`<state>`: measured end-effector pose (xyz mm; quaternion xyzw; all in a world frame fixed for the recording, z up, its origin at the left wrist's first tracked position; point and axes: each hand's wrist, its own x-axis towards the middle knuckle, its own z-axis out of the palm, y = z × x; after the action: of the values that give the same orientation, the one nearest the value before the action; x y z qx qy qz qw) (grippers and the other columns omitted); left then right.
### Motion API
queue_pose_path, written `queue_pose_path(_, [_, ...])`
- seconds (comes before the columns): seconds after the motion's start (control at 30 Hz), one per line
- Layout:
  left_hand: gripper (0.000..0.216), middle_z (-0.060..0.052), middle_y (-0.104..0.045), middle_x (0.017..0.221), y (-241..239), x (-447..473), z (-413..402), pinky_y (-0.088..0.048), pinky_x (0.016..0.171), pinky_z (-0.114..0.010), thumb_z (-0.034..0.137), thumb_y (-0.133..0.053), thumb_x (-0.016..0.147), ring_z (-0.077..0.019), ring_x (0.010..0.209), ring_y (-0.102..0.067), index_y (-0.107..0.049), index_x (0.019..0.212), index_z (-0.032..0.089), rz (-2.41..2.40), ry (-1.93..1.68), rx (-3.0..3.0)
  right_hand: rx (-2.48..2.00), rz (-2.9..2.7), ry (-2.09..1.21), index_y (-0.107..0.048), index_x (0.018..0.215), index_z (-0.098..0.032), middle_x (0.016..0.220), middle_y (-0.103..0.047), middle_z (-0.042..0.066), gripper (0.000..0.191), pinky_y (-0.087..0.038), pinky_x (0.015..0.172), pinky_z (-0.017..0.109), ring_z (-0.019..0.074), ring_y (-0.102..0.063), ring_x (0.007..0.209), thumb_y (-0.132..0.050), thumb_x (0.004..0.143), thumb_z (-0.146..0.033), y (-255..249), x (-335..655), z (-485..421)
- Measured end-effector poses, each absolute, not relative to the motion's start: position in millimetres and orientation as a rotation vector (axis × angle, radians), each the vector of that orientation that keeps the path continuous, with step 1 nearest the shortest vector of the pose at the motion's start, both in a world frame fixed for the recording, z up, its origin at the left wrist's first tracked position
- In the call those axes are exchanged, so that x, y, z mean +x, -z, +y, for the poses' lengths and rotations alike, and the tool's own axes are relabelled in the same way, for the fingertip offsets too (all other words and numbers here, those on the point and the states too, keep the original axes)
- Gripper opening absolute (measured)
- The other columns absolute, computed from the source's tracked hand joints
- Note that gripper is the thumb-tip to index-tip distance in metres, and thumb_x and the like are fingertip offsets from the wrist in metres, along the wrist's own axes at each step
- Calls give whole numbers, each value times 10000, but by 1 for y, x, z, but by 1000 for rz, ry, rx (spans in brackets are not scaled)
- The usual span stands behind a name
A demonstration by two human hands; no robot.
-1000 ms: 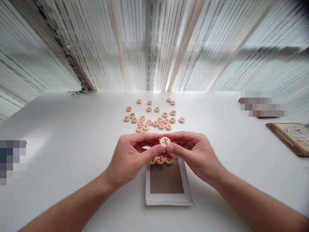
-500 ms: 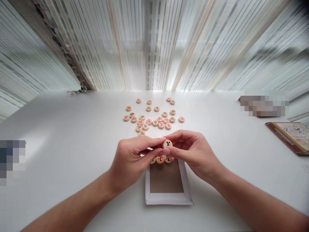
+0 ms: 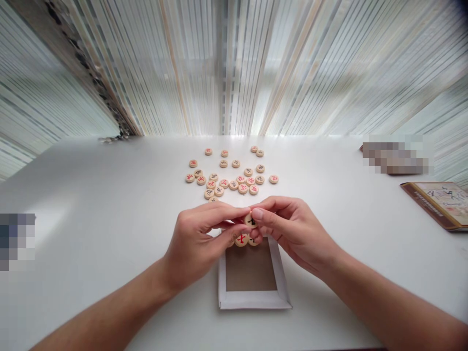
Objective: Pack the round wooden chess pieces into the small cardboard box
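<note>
Between the fingertips of my left hand and my right hand is a round wooden Chinese chess piece with a black character. Both hands pinch it, above the far end of a shallow white cardboard box with a brown bottom. Inside that end lies a row of pieces; a red-marked chess piece shows in the middle, with a black-marked one beside it. My fingers hide part of the row and the box's far edge.
Several loose chess pieces, marked in red or black, lie scattered on the white table beyond my hands. A brown-edged printed box lies at the right. Blurred items sit at the far right and left edge. Striped curtains hang behind.
The held piece has turned between my fingers, so its character sits at another angle. My right thumb has moved up from the piece's lower edge to its upper edge.
</note>
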<state>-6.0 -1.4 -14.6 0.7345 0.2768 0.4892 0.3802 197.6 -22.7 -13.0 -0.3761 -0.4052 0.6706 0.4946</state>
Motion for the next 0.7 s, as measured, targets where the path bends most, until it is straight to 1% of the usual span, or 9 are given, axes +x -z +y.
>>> queue_pose_path(0.13, [306,-58,-824,949,16,-5,0,-684,736,-217,67,-841,880,-156,848,-786,-874,1137,231,710,-1244,1732,-869,-928,-1667,-882,972,-193,761,-829,50,203,-658,673,234,145,-782,683,-952,831,-320,13,199,-22])
queue_pose_path(0.23, [308,-51,-819,931,16,-5,1,-671,726,-202,69,-848,875,-143,824,-777,-878,1129,241,728,-1237,1706,-849,-935,-1664,-878,1006,-202,806,-841,49,230,-657,703,218,136,-790,709,-971,804,-265,14,199,-23])
queue_pose_path(0.37, [319,-58,-822,955,17,-6,2,-653,713,-190,60,-826,893,-144,845,-759,-876,1146,246,702,-1244,1776,-852,-940,-1660,-855,930,-202,826,-838,24,306,-635,686,189,124,-780,709,-1023,683,-141,14,197,-24])
queue_pose_path(0.47, [364,-53,-813,959,17,-6,1,-640,715,-181,19,-772,919,-133,838,-746,-869,1178,257,669,-1233,1872,-894,-927,-1651,-821,854,-198,761,-818,6,324,-598,617,167,119,-762,664,-1036,632,-101,14,196,-24])
queue_pose_path(0.57, [388,-51,-798,958,17,-6,0,-634,701,-180,4,-754,925,-127,821,-733,-865,1192,263,646,-1225,1931,-906,-941,-1632,-805,809,-190,721,-807,8,287,-573,583,164,113,-743,624,-1035,649,-127,14,196,-24])
queue_pose_path(0.7, [393,-59,-776,964,16,-5,-1,-648,695,-189,10,-769,918,-133,832,-742,-850,1225,241,625,-1199,1898,-891,-986,-1597,-826,813,-180,718,-814,31,220,-580,592,177,114,-733,620,-1018,706,-178,15,197,-25])
